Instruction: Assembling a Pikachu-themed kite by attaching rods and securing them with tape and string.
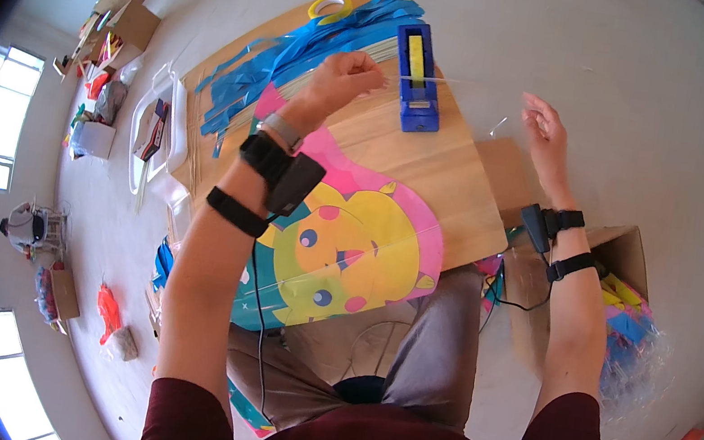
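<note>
My left hand (346,76) is closed in a fist above the wooden board (432,173), just left of a blue tape dispenser (417,75). My right hand (545,130) is raised past the board's right edge, fingers pinched. A thin clear strip (464,81), apparently tape, stretches between both hands and passes over the dispenser. A bright kite (358,239) with a yellow cartoon figure on pink and teal lies on the board near my lap. Blue paper streamers (304,53) and a yellow tape roll (330,5) lie at the board's far end. Both wrists carry black bands.
An open cardboard box (625,247) with coloured sheets stands at my right. A clear plastic tray (147,130) lies left of the board. Cardboard boxes (128,13) and craft scraps sit farther left, and an orange item (109,311) lies on the floor.
</note>
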Demonstrator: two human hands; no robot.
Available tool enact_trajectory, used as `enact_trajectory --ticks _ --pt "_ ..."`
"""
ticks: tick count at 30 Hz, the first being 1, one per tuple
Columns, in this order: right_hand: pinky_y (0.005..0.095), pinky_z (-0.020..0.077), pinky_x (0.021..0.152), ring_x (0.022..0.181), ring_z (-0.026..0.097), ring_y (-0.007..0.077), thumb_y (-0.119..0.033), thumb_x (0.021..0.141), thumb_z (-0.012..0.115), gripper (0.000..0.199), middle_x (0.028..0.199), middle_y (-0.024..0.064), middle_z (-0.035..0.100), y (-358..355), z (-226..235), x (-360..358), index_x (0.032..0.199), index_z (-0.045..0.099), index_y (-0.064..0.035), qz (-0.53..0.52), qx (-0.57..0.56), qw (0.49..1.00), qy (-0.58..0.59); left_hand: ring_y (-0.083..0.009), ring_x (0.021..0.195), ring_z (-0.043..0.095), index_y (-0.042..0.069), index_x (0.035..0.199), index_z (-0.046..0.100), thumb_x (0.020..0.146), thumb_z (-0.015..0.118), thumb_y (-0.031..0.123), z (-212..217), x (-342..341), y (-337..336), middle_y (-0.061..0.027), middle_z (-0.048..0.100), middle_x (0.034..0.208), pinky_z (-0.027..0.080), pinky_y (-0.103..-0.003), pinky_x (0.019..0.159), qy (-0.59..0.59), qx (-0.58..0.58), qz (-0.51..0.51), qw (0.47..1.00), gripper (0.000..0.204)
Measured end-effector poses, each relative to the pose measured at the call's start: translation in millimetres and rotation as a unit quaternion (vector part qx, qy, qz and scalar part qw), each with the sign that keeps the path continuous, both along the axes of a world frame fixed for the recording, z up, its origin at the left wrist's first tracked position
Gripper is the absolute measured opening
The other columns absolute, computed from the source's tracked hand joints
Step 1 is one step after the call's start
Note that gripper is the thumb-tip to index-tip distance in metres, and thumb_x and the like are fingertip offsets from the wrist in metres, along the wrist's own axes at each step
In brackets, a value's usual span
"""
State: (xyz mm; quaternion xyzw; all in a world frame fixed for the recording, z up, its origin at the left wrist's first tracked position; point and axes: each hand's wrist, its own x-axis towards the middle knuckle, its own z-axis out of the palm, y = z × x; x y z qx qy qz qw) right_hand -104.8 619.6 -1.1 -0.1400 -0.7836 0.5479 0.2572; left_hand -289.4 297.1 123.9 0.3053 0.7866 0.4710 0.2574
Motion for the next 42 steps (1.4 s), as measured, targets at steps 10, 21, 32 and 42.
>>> enact_trajectory --ticks 10,21,32,42 --pt "0.0307 0.0483 0.093 0.11 0.057 0.0127 -0.04 0.106 0.049 0.037 0.126 -0.0013 0.064 33.2 28.2 101.6 0.124 0.067 -0.0134 -0.018 -0.101 0.995 0.005 -0.0098 0.097 0.06 0.005 0.097 0.067 0.094 0.064 0.017 90.4 109.9 29.5 -0.0035 0.067 0.107 0.048 -0.025 0.087 -0.097 0.067 -0.037 0.992 0.013" --pt "0.029 0.0493 0.091 0.114 0.062 0.0139 -0.031 0.104 0.056 0.034 0.123 0.003 0.068 34.1 69.4 168.4 0.127 0.064 -0.008 -0.041 0.032 0.998 0.04 -0.0095 0.09 0.064 0.003 0.099 0.07 0.091 0.069 0.021 89.5 179.9 89.8 -0.003 0.07 0.095 0.05 -0.024 0.081 -0.036 -0.046 -0.12 0.991 0.02" --pt "0.0314 0.047 0.101 0.116 0.062 0.0154 -0.027 0.106 0.051 0.035 0.122 0.0065 0.068 -16.0 148.3 186.2 0.134 0.06 -0.0084 0.175 0.056 0.978 0.103 -0.0089 0.087 0.064 0.004 0.1 0.068 0.091 0.068 0.023 110.7 232.6 124.8 -0.0017 0.07 0.092 0.05 -0.022 0.08 0.027 -0.042 -0.222 0.974 0.021" --pt "0.0322 0.0415 0.107 0.114 0.06 0.0152 -0.038 0.105 0.045 0.045 0.12 0.0062 0.068 -12.9 159.5 210.6 0.134 0.06 -0.0074 0.259 -0.064 0.96 0.087 -0.0093 0.085 0.064 0.001 0.102 0.067 0.092 0.066 0.013 142.8 248.7 130.6 -0.0027 0.067 0.09 0.051 -0.022 0.08 0.069 -0.031 -0.338 0.938 0.016"
